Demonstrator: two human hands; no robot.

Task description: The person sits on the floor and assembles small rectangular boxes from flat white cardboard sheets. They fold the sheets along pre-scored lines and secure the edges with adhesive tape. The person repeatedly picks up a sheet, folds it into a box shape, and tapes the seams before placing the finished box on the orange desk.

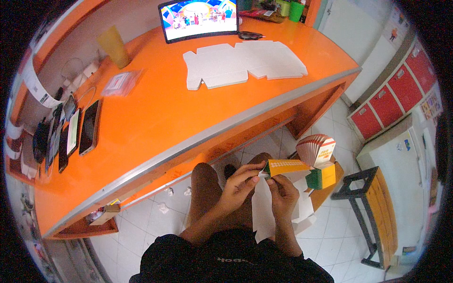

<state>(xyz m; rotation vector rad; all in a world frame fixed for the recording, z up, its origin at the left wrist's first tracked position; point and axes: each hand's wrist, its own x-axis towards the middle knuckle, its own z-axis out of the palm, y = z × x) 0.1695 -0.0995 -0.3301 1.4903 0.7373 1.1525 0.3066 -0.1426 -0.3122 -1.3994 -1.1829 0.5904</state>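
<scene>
Yellow and white card makes the carton (290,166), right of centre in the frame, its left end pinched by the left hand (237,187), the right hand (284,191) clamped on it just below. Above runs the table's grey edge (188,144), apart from both hands; tiled floor (335,224) spreads lower right, toward the slatted bench (381,212).

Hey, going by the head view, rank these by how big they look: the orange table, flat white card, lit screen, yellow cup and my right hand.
1. Orange table
2. Flat white card
3. Lit screen
4. Yellow cup and right hand: too alike to rank.
</scene>
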